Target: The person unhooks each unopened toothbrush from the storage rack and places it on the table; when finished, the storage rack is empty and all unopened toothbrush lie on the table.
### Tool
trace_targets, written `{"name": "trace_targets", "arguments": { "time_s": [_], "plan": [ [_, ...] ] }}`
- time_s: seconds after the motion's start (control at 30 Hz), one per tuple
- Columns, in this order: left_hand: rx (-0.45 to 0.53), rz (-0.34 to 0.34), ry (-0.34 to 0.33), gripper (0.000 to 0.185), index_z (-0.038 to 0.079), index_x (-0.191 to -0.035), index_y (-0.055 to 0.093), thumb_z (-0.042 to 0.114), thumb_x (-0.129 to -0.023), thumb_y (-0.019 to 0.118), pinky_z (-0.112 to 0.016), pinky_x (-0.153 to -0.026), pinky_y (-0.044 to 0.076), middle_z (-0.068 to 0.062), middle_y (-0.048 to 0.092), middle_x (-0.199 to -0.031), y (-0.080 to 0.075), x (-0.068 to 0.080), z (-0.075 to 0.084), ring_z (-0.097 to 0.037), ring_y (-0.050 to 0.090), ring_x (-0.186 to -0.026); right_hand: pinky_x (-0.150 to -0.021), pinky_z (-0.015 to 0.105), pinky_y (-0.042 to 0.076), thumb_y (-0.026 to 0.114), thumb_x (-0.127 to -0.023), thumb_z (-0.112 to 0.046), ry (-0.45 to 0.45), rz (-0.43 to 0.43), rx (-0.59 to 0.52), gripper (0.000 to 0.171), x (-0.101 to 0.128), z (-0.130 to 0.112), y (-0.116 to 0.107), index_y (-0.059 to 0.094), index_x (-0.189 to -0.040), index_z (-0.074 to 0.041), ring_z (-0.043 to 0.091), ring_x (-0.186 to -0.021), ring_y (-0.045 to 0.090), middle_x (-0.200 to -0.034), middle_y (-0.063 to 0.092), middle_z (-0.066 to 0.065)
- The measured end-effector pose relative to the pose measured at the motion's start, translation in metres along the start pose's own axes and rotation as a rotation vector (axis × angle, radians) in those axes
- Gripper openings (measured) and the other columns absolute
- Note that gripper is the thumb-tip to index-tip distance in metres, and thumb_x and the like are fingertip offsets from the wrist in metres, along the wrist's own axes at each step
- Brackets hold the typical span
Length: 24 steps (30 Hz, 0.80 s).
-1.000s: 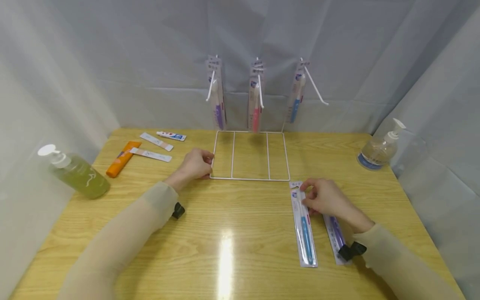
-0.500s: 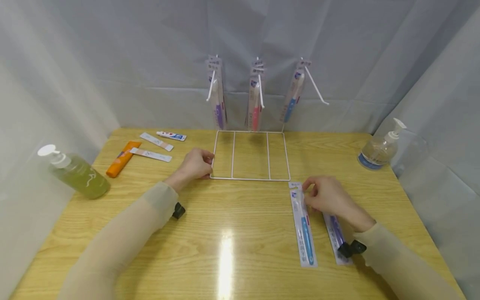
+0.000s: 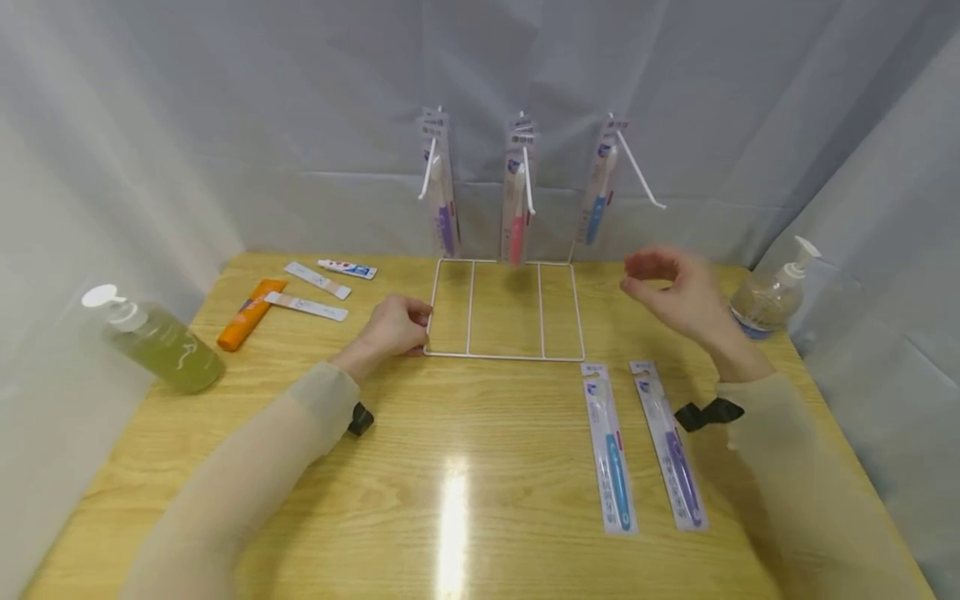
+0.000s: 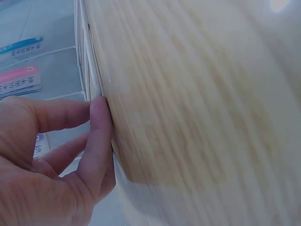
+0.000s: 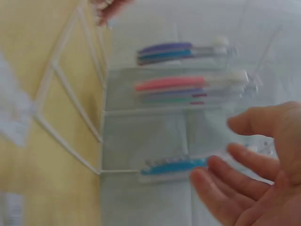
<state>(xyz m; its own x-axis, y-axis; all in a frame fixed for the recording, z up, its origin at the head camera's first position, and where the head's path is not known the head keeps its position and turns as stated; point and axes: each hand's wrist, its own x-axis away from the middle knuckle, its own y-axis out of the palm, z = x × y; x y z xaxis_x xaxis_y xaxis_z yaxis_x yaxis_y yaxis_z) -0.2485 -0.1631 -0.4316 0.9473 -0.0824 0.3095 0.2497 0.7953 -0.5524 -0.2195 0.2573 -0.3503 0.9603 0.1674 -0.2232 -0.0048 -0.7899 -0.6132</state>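
Note:
My left hand (image 3: 393, 325) pinches the front left corner of a white wire display rack (image 3: 510, 357) between thumb and fingers; the left wrist view shows the fingertips on the wire (image 4: 89, 52). From the rack's hooks hang packaged toothbrushes: purple (image 3: 446, 225) at left, pink (image 3: 517, 233) in the middle, blue (image 3: 597, 212) at right. My right hand (image 3: 678, 296), blurred, is raised to the right of the rack with nothing in it, fingers loosely curved. Below it, a packaged blue toothbrush (image 3: 617, 475) and a packaged purple toothbrush (image 3: 680, 471) lie on the table.
A green pump bottle (image 3: 161, 346) stands at the left, near an orange tube (image 3: 251, 315), two flat white strips (image 3: 307, 307) and a small toothpaste tube (image 3: 348, 268). Behind my right hand is a clear pump bottle (image 3: 768, 296). Grey curtains enclose the wooden table (image 3: 360, 517).
My right hand has left the blue toothbrush package on the table and risen up and away toward the right hook. My left hand stays on the rack. The hanging blue toothbrush has swung slightly.

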Motion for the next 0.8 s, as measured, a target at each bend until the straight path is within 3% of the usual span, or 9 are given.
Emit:
{"name": "trace_targets", "arguments": {
  "time_s": [0.07,0.17,0.4,0.5,0.63,0.8],
  "plan": [
    [0.011,0.0,0.008,0.066,-0.002,-0.154,0.064,-0.011,-0.088,0.065,-0.025,-0.073,0.072,-0.02,0.068,-0.13,0.001,0.0,0.0,-0.015,0.068,-0.087,-0.084,0.005,0.059,0.077,-0.101,-0.008,-0.015,0.07,-0.124,0.03,-0.018,-0.001,-0.004,0.073,-0.128,0.004,-0.006,-0.099,0.07,-0.113,0.081,-0.001],
    [0.026,-0.004,0.021,0.066,-0.003,-0.153,0.064,-0.011,-0.088,0.065,-0.025,-0.073,0.072,-0.019,0.069,-0.129,0.001,-0.001,-0.001,-0.013,0.068,-0.085,-0.085,0.007,0.063,0.077,-0.099,-0.003,-0.001,0.162,-0.274,0.024,-0.046,-0.001,-0.008,0.074,-0.123,0.001,-0.007,-0.099,0.073,-0.104,0.076,-0.017],
    [0.021,-0.003,0.024,0.068,-0.003,-0.154,0.064,-0.012,-0.086,0.066,-0.024,-0.072,0.072,-0.019,0.068,-0.129,0.001,-0.002,-0.004,-0.014,0.069,-0.085,-0.088,0.01,0.066,0.079,-0.098,0.001,0.037,0.295,-0.463,0.029,-0.099,-0.004,-0.007,0.075,-0.125,-0.009,0.001,-0.104,0.072,-0.109,0.079,-0.01],
    [0.022,-0.004,0.02,0.07,-0.002,-0.154,0.063,-0.013,-0.085,0.065,-0.023,-0.072,0.072,-0.02,0.068,-0.131,0.002,-0.003,-0.004,-0.016,0.07,-0.087,-0.089,0.011,0.065,0.078,-0.098,0.002,0.046,0.31,-0.51,0.027,-0.112,-0.005,-0.005,0.076,-0.122,-0.012,0.003,-0.103,0.072,-0.106,0.078,-0.011],
    [0.022,-0.005,0.022,0.069,-0.003,-0.154,0.063,-0.012,-0.086,0.065,-0.023,-0.071,0.072,-0.02,0.068,-0.131,0.002,-0.003,-0.004,-0.015,0.07,-0.086,-0.088,0.01,0.064,0.078,-0.1,-0.002,0.073,0.321,-0.477,0.021,-0.121,-0.006,0.001,0.076,-0.115,-0.016,0.003,-0.103,0.07,-0.1,0.075,-0.018],
    [0.013,0.0,0.025,0.069,-0.002,-0.154,0.064,-0.012,-0.086,0.065,-0.023,-0.071,0.071,-0.019,0.068,-0.129,0.0,-0.003,-0.004,-0.013,0.069,-0.084,-0.085,0.011,0.064,0.079,-0.1,0.0,0.097,0.347,-0.473,0.02,-0.126,-0.006,0.008,0.077,-0.104,-0.019,0.004,-0.096,0.068,-0.093,0.074,-0.018]
  ]
}}
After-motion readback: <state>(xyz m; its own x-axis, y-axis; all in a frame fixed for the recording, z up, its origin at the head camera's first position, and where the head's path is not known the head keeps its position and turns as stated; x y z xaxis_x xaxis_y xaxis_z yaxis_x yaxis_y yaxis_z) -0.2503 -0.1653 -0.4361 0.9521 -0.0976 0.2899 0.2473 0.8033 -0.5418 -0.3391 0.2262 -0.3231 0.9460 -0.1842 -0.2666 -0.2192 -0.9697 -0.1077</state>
